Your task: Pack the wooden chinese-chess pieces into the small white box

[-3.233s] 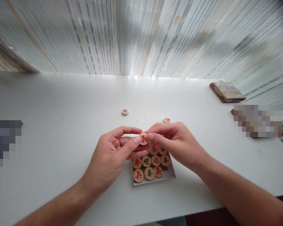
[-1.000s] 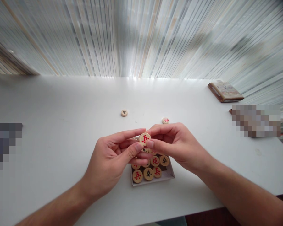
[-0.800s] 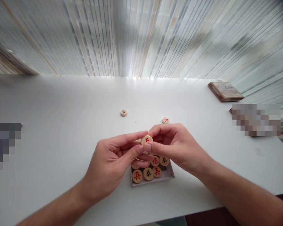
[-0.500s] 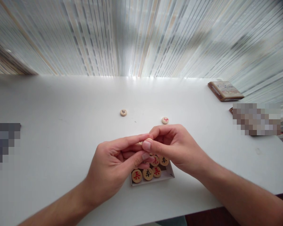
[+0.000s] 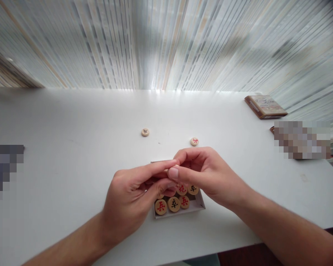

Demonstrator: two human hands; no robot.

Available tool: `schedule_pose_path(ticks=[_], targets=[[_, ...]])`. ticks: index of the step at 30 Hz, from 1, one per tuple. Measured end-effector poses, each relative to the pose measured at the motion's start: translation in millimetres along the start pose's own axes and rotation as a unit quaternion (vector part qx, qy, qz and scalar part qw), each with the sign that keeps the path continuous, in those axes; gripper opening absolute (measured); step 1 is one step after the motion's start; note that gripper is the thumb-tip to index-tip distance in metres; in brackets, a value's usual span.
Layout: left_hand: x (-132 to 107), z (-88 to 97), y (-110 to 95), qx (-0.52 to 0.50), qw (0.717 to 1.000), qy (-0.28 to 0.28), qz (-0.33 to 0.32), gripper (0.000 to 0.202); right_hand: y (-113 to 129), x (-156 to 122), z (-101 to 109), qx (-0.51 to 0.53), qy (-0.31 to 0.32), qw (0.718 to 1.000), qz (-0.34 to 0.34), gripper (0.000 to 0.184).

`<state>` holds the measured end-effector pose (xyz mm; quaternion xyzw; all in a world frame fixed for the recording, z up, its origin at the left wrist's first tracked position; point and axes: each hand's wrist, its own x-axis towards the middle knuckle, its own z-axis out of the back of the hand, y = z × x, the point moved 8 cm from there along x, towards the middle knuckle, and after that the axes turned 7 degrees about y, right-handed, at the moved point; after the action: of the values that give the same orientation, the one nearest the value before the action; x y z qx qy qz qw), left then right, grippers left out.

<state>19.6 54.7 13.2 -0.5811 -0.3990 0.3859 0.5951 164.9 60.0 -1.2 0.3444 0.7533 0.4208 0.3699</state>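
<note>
My left hand and my right hand meet fingertip to fingertip just above a small white box. Both are closed in a pinch around a round wooden chess piece with a red character, which the fingers now cover. The box lies on the white table and holds several round wooden pieces with red or black characters. My hands hide the far part of the box.
Two loose pieces lie on the table beyond my hands, a black-marked one and a red-marked one. A brown flat box sits at the far right. A striped wall runs behind the table.
The red-marked piece was face up between my fingertips. It has been turned and lowered a little toward the box, and my fingers now hide it.
</note>
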Motion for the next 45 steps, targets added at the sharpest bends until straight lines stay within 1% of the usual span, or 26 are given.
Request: schedule_pose_path(ticks=[3,6,9,12,16,20,23,25,30,33,37,42,45], targets=[[0,-0.9,2,-0.033,0.999,0.009,-0.001,0.025,6,1,0,-0.005,-0.003,1.0,0.02,0.023],[-1,-1.0,5,-0.06,0.998,0.015,-0.002,0.028,7,2,-1,0.014,0.012,0.999,0.029,0.02],[-1,-0.5,3,-0.07,0.997,0.018,-0.034,0.033,4,2,-2,0.038,0.028,0.999,0.024,0.022],[0,-1.0,-2,-0.056,0.996,0.024,-0.067,0.04,2,2,-3,0.051,0.035,0.998,0.021,0.026],[-1,-2.0,-7,-0.022,0.995,0.031,-0.095,0.044,1,1,-4,0.047,0.034,0.998,0.023,0.024],[-2,-1.1,-5,-0.029,0.995,0.028,-0.088,0.044,6,1,-3,0.018,0.026,0.999,0.043,0.018],[-2,-0.9,-3,-0.047,0.995,0.025,-0.079,0.043,9,1,-2,0.009,0.027,0.998,0.055,0.017],[-1,-1.5,-4,-0.043,0.995,0.026,-0.084,0.043,7,1,-3,0.02,0.031,0.998,0.045,0.018],[-1,-2.3,-10,0.005,0.994,0.027,-0.109,0.047,-2,1,-6,0.059,0.036,0.998,0.007,0.03],[-1,-2.5,-9,-0.02,0.995,0.03,-0.098,0.048,-1,2,-8,0.069,0.049,0.996,0.005,0.026],[-1,-1.9,-5,-0.066,0.995,0.021,-0.073,0.043,4,2,-9,0.092,0.067,0.993,0.025,0.018],[0,-2.8,-5,-0.076,0.994,0.024,-0.073,0.041,4,3,-9,0.104,0.078,0.991,0.03,0.017],[-1,-1.1,-6,-0.068,0.994,0.024,-0.08,0.042,1,1,-9,0.104,0.078,0.991,0.012,0.023]])
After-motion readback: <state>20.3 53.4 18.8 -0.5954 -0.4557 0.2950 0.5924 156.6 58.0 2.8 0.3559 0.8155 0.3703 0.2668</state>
